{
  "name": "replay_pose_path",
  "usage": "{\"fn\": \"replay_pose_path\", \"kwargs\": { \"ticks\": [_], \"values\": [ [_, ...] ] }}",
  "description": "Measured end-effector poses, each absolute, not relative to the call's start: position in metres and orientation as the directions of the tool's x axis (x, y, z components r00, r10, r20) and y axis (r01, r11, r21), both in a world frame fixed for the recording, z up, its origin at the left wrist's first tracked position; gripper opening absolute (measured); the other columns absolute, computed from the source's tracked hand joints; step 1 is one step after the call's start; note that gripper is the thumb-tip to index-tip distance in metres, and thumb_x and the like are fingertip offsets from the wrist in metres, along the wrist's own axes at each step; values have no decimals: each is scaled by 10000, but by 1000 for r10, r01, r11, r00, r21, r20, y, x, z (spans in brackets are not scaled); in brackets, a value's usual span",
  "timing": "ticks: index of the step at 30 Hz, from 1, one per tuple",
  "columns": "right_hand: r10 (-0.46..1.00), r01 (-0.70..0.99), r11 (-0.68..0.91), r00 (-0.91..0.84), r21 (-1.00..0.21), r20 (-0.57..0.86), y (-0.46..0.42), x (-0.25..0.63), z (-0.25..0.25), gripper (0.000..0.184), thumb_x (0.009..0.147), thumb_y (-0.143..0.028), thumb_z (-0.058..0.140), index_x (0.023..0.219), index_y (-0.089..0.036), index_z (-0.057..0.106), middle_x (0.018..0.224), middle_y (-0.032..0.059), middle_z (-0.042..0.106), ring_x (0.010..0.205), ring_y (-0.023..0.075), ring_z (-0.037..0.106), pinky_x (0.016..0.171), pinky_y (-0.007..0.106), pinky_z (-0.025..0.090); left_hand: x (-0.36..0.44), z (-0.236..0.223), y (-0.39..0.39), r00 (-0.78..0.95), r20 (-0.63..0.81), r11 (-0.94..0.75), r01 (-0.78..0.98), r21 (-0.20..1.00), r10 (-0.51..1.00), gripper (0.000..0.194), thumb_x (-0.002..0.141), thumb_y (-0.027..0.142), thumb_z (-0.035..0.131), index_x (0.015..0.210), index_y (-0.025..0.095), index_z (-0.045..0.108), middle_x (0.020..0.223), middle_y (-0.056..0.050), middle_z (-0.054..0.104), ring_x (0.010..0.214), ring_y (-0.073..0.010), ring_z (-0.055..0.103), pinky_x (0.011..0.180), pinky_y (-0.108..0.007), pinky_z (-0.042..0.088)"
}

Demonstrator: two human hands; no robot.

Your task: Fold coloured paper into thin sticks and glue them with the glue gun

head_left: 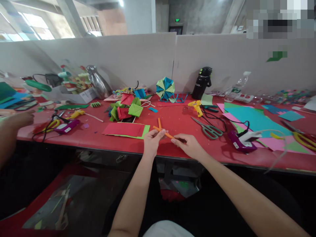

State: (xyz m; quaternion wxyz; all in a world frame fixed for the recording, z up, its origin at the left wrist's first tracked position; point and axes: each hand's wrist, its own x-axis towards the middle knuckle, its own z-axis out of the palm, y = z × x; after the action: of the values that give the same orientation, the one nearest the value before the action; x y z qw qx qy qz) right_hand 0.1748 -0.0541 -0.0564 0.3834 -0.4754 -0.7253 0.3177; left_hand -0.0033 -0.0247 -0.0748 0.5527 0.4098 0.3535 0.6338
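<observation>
A narrow orange paper strip [168,134] stretches between my two hands above the red tabletop. My left hand [152,141] pinches it near its middle with thumb and fingers. At the strip's right end, the fingertips of my right hand [187,144] are closed on it. Just behind the left hand, a second orange strip [159,123] points away from me and meets the first; whether it is held or lies on the table, I cannot tell. Red paper sheets [124,129] lie over light green sheets [146,131] left of my hands.
Scissors [211,130] and a yellow glue gun [196,107] lie to the right, near a purple power strip [242,143]. Folded paper pieces [125,108] and a paper wheel [165,89] are behind. A black bottle [202,82] stands farther back. Another person's hand [17,123] reaches in at left.
</observation>
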Motion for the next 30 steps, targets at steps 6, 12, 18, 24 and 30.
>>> {"fn": "replay_pose_path", "kwargs": {
  "ticks": [6, 12, 18, 24, 30],
  "values": [
    [912, 387, 390, -290, -835, 291, -52, 168, -59, 276, 962, -426, 575, 919, -198, 724, 802, 25, 725, 728, 170, 672, 717, 278, 492, -1, -78, -26, -52, 234, -239, -260, 936, 971, 244, 725, 386, 850, 756, 152, 788, 748, -62, 773, 712, -183, 734, 731, -297, 621],
    [893, 470, 450, -215, -759, 396, -54, 167, -60, 286, 972, -348, 560, 758, -202, 681, 703, 13, 687, 659, 164, 627, 673, 277, 446, 0, -74, -29, 9, 219, -210, -243, 947, 976, 251, 756, 385, 825, 863, 160, 792, 850, -69, 790, 796, -191, 747, 779, -297, 612],
    [901, 478, 432, -197, -765, 385, -52, 169, -61, 281, 960, -377, 579, 776, -207, 707, 713, 23, 710, 668, 182, 649, 680, 292, 466, 4, -75, -28, 18, 188, -176, -264, 948, 982, 293, 707, 342, 864, 914, 154, 778, 902, -81, 794, 872, -216, 756, 859, -332, 604],
    [938, 378, 331, -231, -864, 259, -49, 177, -62, 278, 943, -436, 592, 965, -201, 740, 786, 35, 743, 707, 197, 700, 712, 310, 537, 2, -80, -24, -49, 160, -167, -342, 925, 986, 330, 674, 358, 883, 898, 146, 764, 867, -86, 792, 838, -217, 758, 830, -343, 611],
    [925, 398, 350, -289, -848, 246, -51, 176, -59, 272, 957, -404, 570, 841, -205, 714, 741, 26, 723, 681, 186, 688, 699, 300, 528, 1, -82, -22, -64, 181, -192, -341, 920, 981, 315, 670, 359, 889, 870, 155, 757, 825, -59, 779, 810, -186, 746, 800, -300, 595]
  ]
}}
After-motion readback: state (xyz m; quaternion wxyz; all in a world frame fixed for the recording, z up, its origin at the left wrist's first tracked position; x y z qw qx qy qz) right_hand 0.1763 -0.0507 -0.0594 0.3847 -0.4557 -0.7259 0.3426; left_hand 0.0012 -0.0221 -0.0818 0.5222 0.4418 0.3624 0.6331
